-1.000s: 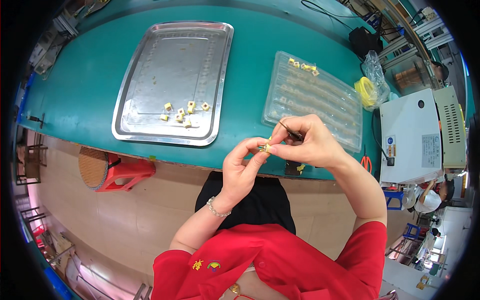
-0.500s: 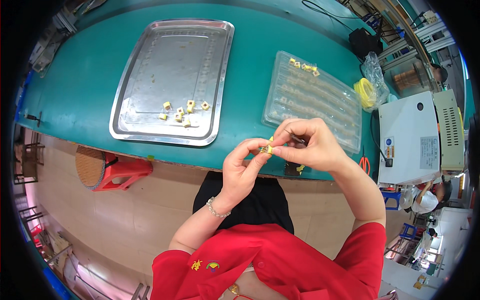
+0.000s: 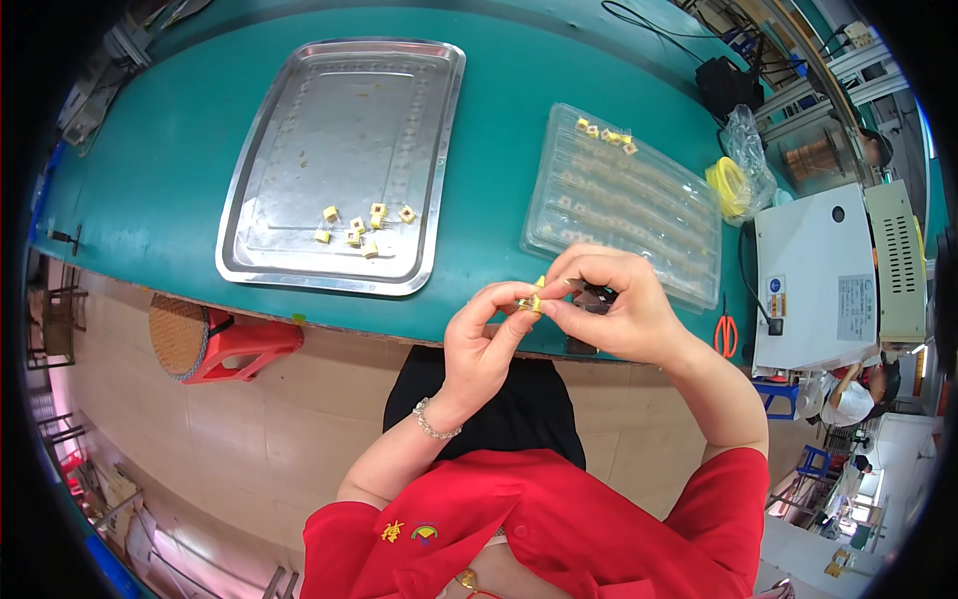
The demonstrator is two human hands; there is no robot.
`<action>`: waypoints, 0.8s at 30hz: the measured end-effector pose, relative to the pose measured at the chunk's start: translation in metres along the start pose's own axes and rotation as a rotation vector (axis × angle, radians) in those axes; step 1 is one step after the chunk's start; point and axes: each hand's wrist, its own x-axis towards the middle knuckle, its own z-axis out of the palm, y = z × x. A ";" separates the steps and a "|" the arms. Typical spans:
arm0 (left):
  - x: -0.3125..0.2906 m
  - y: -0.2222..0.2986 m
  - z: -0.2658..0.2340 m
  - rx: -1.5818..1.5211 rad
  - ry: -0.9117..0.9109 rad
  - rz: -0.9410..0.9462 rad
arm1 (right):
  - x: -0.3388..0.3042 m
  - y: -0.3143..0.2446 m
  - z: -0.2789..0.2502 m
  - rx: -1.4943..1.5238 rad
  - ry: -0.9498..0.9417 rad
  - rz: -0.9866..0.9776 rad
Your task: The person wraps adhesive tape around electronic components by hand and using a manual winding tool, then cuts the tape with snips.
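In front of my body, just over the table's near edge, a small yellow-wrapped transformer (image 3: 530, 302) with thin metal pins is pinched by my left hand (image 3: 486, 334), thumb against fingers. My right hand (image 3: 624, 304) is closed too, its thumb and fingertip meeting on the right side of that part. A bit of yellow tape (image 3: 540, 283) sticks up between the fingertips. Something dark (image 3: 593, 297) shows inside the curled right fingers; its kind is unclear. Below them, a dark block (image 3: 581, 346) at the table edge is mostly covered by the right hand.
A metal tray (image 3: 329, 110) on the left bears several similar transformers (image 3: 356, 233). To the right lies a clear plastic tray (image 3: 639, 205) with more along its far row. Farther right are orange-handled scissors (image 3: 725, 335), a yellow coil (image 3: 728, 186) and a white machine (image 3: 813, 280).
My right hand has turned slightly and lowered a little, and more of the dark item in its fingers shows. The yellow scrap on the dark block is no longer visible. My left hand barely moved.
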 end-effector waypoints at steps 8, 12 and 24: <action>0.000 -0.005 -0.002 0.024 -0.002 0.038 | 0.004 0.002 -0.007 0.207 -0.085 0.183; 0.000 -0.005 -0.003 0.035 -0.005 0.024 | 0.003 -0.001 -0.005 0.144 -0.071 0.140; -0.002 -0.006 -0.002 0.009 0.000 0.007 | 0.005 -0.002 -0.004 0.146 -0.051 0.172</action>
